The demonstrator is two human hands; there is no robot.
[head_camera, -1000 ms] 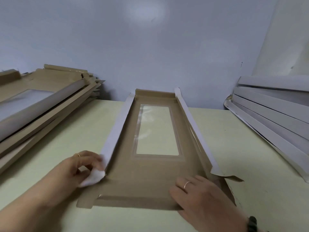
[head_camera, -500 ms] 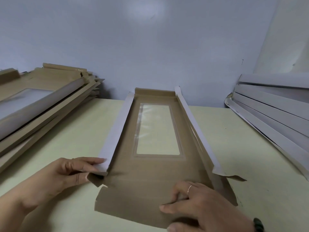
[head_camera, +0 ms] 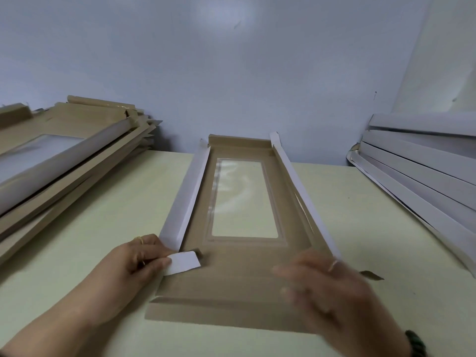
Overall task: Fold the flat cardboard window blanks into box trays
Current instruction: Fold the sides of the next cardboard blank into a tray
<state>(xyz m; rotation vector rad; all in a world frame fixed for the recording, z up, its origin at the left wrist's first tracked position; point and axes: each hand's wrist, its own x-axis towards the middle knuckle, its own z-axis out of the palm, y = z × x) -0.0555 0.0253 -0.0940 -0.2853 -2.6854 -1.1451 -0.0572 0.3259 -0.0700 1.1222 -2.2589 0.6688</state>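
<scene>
Window blank (head_camera: 247,228) lies flat on table (head_camera: 103,202), long side walls up. Left hand (head_camera: 134,261) pinches the near-left corner tab (head_camera: 183,262), turned inward. Right hand (head_camera: 327,295) is blurred; fingers probably spread, nothing gripped. Keep the tab tucked, then raise the near end flap (head_camera: 219,310) over it.
</scene>
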